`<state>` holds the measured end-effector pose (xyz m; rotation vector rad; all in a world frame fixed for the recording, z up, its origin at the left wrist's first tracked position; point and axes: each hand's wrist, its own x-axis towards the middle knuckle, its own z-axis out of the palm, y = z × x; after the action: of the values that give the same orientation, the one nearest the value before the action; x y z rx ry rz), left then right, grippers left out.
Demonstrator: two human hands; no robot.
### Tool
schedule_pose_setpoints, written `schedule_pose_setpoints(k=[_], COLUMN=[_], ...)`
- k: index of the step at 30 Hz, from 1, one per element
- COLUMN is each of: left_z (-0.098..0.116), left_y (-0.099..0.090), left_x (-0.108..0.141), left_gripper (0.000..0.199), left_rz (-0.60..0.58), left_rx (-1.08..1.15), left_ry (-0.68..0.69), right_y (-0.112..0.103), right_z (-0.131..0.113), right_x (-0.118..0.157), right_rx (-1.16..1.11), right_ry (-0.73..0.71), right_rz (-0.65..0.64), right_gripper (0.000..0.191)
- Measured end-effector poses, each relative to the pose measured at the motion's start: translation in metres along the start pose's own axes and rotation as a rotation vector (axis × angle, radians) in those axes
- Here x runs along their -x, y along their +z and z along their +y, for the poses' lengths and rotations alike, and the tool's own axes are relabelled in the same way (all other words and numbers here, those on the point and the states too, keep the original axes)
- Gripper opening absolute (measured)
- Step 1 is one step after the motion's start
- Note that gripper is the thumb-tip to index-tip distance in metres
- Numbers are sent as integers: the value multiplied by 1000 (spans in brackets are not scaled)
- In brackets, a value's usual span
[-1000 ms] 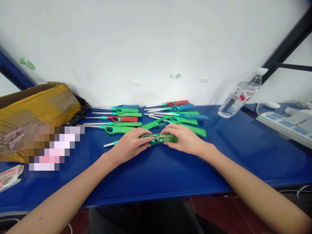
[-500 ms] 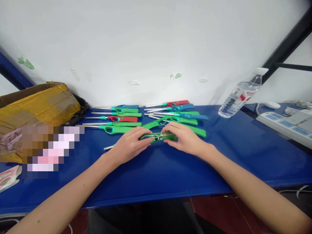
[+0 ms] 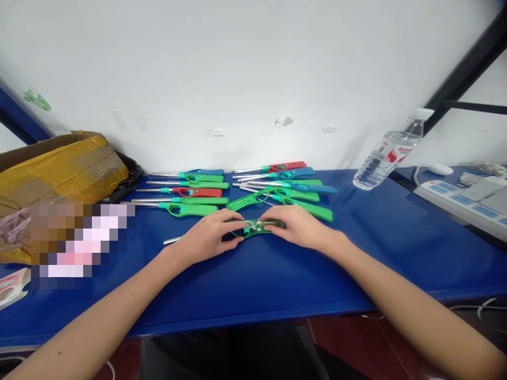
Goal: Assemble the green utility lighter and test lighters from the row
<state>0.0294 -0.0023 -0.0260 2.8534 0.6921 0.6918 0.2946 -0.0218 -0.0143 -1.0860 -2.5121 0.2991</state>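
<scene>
An opened green utility lighter (image 3: 259, 228) lies low over the table between my hands, its white wires and teal part exposed. My left hand (image 3: 209, 232) is closed round its trigger end, thumb on the near edge. A metal tube (image 3: 172, 240) sticks out to the left of this hand. With thumb and fingers, my right hand (image 3: 299, 224) grips the handle end, at a dark translucent fuel tank (image 3: 273, 223). Just behind the opened lighter rests a loose green shell half (image 3: 247, 200). My fingers hide parts of both ends.
Several lighters with green, red and blue handles lie in two groups, left (image 3: 200, 193) and right (image 3: 293, 171), along the wall. A taped cardboard box (image 3: 67, 174) is at left. A water bottle (image 3: 386, 153) and a white power strip (image 3: 461, 198) are at right.
My left thumb has shifted from over the lighter's inside to its near edge, showing the teal part. The tank now shows more clearly under my right fingers. The view has moved slightly.
</scene>
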Motion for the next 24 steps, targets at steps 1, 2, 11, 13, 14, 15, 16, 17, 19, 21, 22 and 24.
schedule_pose_setpoints(k=[1,2,11,13,14,15,16,17,19,21,22,24], left_z=[0,-1,8,9,9,8,7,6,3,2,2,3], left_y=[0,0,-4,-1,0,2,5,7,10,12,13,12], left_x=[0,0,-4,-10,-13,-17,-21,-26,-33,-36,-37,-35], left_gripper=[27,28,27,26,24,22,21,19,17,16,16,19], left_rz=[-13,-28,-61,-9,23,51,73,76,56,30,20,-4], left_rx=[4,6,42,75,91,104,115,126,147,157,156,148], left_ry=[-10,-19,-113,-148,-164,-175,-177,-173,-167,-173,-181,-198], right_y=[0,0,6,7,7,7,7,7,8,8,8,8], right_z=[-1,-1,-3,-3,-4,-4,-4,-4,-4,-4,-4,-5], right_x=[0,0,0,0,0,0,0,0,1,1,1,1], right_rx=[18,38,153,159,161,163,166,169,175,176,177,177], right_ry=[-8,-17,-47,-34,-26,-20,-16,-14,-16,-21,-22,-23], right_rz=[-8,-15,28,35,31,27,24,23,28,29,26,15], right_gripper=[20,21,24,24,23,23,23,23,24,24,25,26])
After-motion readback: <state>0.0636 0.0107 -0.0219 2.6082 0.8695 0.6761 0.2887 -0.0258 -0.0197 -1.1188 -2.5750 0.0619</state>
